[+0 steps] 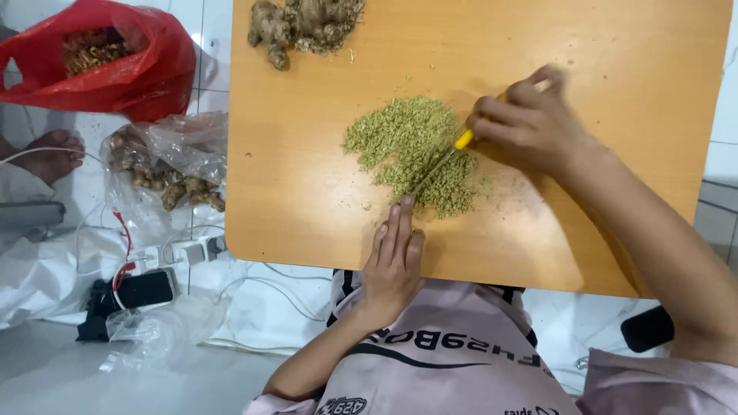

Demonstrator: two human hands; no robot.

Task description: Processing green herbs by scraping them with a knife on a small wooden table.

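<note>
While tight in right fingers (501,112), knife (462,141) across minced pile (400,138).

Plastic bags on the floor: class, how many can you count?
3. A red bag at top left, a clear bag of roots beside the wooden board, and an empty clear bag lower left. More may lie hidden.

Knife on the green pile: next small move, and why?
Probably rock the knife down through the chopped green pile again. The right hand grips its yellow handle, the left hand lies flat with fingertips at the blade tip, and the blade lies across the pile.
</note>
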